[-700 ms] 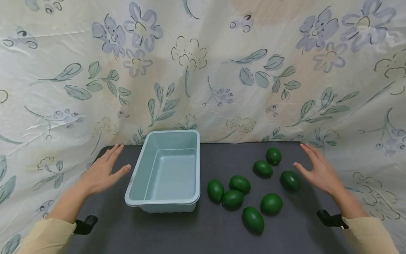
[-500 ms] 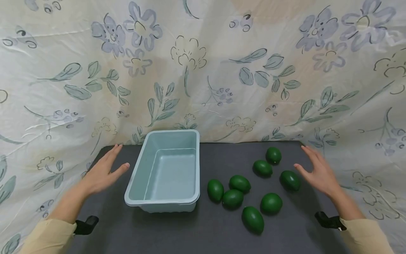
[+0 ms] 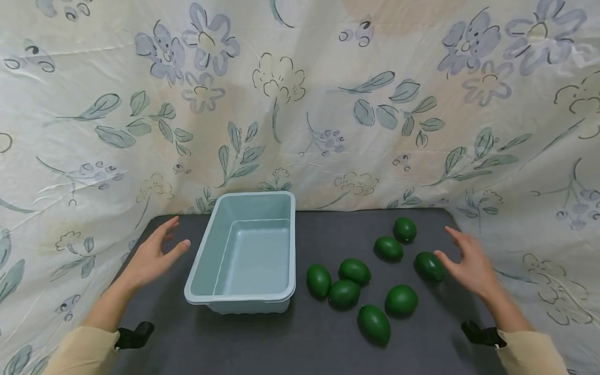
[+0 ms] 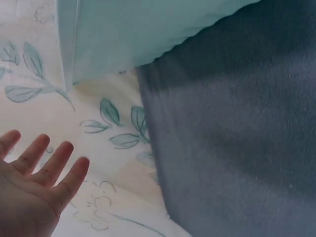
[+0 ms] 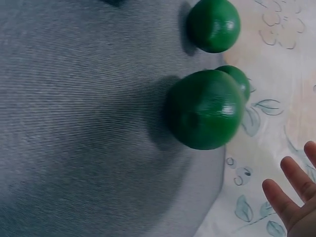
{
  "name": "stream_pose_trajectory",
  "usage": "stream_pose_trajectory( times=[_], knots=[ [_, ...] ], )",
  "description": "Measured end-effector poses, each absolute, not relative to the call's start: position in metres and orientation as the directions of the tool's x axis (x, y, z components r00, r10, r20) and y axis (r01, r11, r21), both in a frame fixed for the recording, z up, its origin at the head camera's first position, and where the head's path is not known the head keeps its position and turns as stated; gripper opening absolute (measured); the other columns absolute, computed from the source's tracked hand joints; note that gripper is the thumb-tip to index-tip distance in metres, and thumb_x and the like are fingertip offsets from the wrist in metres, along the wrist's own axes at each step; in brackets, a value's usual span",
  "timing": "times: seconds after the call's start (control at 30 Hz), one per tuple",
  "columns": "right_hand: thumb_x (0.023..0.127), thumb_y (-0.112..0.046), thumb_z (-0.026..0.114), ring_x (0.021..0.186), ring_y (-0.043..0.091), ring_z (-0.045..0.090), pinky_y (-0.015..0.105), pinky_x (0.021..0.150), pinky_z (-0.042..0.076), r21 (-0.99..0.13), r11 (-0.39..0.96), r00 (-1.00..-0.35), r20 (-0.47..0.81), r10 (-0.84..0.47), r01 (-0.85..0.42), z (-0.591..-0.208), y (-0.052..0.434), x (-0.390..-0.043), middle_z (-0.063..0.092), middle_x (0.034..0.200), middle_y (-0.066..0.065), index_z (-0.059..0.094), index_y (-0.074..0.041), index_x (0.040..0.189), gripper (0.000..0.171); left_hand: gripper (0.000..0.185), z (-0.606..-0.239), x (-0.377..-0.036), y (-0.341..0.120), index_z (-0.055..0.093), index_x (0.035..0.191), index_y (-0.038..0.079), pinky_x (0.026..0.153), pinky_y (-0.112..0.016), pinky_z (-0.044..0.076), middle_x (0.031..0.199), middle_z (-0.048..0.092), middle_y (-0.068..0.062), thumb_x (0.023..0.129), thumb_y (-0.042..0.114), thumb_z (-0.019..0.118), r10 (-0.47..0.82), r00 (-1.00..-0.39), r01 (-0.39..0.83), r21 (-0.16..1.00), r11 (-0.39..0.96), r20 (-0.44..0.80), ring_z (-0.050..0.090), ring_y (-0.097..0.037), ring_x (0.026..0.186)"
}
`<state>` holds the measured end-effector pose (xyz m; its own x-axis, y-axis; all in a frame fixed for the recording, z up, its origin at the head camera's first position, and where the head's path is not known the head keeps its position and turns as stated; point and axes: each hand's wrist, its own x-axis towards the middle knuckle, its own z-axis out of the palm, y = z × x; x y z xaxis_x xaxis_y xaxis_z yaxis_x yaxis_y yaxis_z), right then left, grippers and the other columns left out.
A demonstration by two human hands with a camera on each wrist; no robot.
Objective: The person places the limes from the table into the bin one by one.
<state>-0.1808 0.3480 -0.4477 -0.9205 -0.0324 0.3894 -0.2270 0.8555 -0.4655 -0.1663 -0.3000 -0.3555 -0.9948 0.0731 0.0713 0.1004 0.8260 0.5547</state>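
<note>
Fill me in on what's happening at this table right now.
A person has both hands out over a dark grey table, holding nothing. The left hand is open beside an empty pale blue tub, not touching it. The right hand is open next to the nearest of eight green fruits scattered to the right of the tub; whether the thumb touches that fruit is hard to tell. A floral cloth hangs behind the table.

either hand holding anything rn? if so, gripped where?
Nothing is held. The left hand is open beside the pale blue plastic bin; the right hand is open next to a dark green oval fruit, no grip.
</note>
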Motion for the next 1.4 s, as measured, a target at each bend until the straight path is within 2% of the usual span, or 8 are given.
stream_pose_trajectory(
  times=[0.2, 0.37, 0.57, 0.8, 0.93, 1.17, 1.4],
  knots=[
    [0.084, -0.024, 0.067, 0.106, 0.047, 0.043, 0.057, 0.072, 0.04, -0.492, 0.843, -0.937, 0.347, -0.04, -0.218, -0.459, 0.348, -0.179, 0.039, 0.128, 0.033, 0.032, 0.001, 0.14, 0.071, 0.075, -0.36, -0.167, -0.298, 0.017, 0.146, 0.006, 0.082, -0.056, 0.045, 0.138, 0.036, -0.027, 0.092, 0.048, 0.047, 0.037, -0.999, 0.047, 0.622, 0.782, 0.029, 0.045, -0.046, 0.116],
    [0.086, -0.028, 0.064, 0.108, 0.049, 0.041, 0.058, 0.073, 0.039, -0.515, 0.834, -0.955, 0.293, -0.044, -0.196, -0.469, 0.346, -0.177, 0.035, 0.131, 0.034, 0.029, 0.0, 0.142, 0.071, 0.072, -0.366, -0.168, -0.297, 0.023, 0.144, 0.005, 0.075, -0.043, 0.052, 0.133, 0.042, -0.026, 0.091, 0.044, 0.051, 0.043, -0.999, 0.041, 0.682, 0.73, 0.013, 0.055, -0.042, 0.106],
    [0.086, -0.03, 0.064, 0.108, 0.048, 0.041, 0.059, 0.074, 0.039, -0.515, 0.836, -0.964, 0.262, -0.055, -0.188, -0.481, 0.345, -0.175, 0.035, 0.13, 0.035, 0.029, 0.0, 0.142, 0.072, 0.066, -0.374, -0.169, -0.294, 0.027, 0.142, 0.004, 0.068, -0.033, 0.053, 0.128, 0.047, -0.027, 0.092, 0.037, 0.053, 0.047, -0.999, 0.03, 0.711, 0.703, -0.005, 0.06, -0.034, 0.096],
    [0.085, -0.029, 0.066, 0.104, 0.05, 0.044, 0.061, 0.074, 0.038, -0.523, 0.833, -0.97, 0.237, -0.06, -0.18, -0.489, 0.343, -0.174, 0.033, 0.13, 0.036, 0.03, 0.0, 0.142, 0.073, 0.062, -0.378, -0.171, -0.29, 0.027, 0.142, 0.002, 0.068, -0.034, 0.054, 0.124, 0.05, -0.027, 0.093, 0.03, 0.053, 0.068, -0.996, 0.002, 0.739, 0.673, -0.06, 0.061, -0.033, 0.095],
    [0.085, -0.028, 0.066, 0.103, 0.048, 0.044, 0.06, 0.074, 0.038, -0.515, 0.835, -0.965, 0.256, -0.065, -0.193, -0.492, 0.341, -0.175, 0.035, 0.128, 0.035, 0.033, 0.002, 0.139, 0.071, 0.065, -0.379, -0.172, -0.288, 0.025, 0.143, 0.003, 0.069, -0.036, 0.053, 0.124, 0.048, -0.028, 0.092, 0.03, 0.055, 0.094, -0.99, -0.019, 0.744, 0.668, -0.109, 0.061, -0.027, 0.092],
    [0.084, -0.026, 0.067, 0.11, 0.05, 0.038, 0.062, 0.08, 0.034, -0.505, 0.836, -0.956, 0.282, -0.077, -0.217, -0.497, 0.338, -0.177, 0.039, 0.126, 0.035, 0.037, 0.005, 0.136, 0.067, 0.062, -0.381, -0.174, -0.288, 0.029, 0.143, 0.006, 0.065, -0.035, 0.05, 0.116, 0.05, -0.023, 0.09, 0.019, 0.058, 0.126, -0.982, -0.029, 0.772, 0.634, -0.14, 0.058, -0.022, 0.086],
    [0.082, -0.022, 0.068, 0.1, 0.045, 0.046, 0.057, 0.071, 0.04, -0.478, 0.853, -0.957, 0.279, -0.081, -0.211, -0.501, 0.338, -0.177, 0.043, 0.12, 0.032, 0.042, 0.004, 0.132, 0.062, 0.061, -0.383, -0.176, -0.286, 0.032, 0.141, 0.007, 0.064, -0.035, 0.05, 0.11, 0.052, -0.019, 0.088, 0.015, 0.059, 0.105, -0.984, -0.051, 0.787, 0.614, -0.146, 0.057, -0.022, 0.084]
  ],
)
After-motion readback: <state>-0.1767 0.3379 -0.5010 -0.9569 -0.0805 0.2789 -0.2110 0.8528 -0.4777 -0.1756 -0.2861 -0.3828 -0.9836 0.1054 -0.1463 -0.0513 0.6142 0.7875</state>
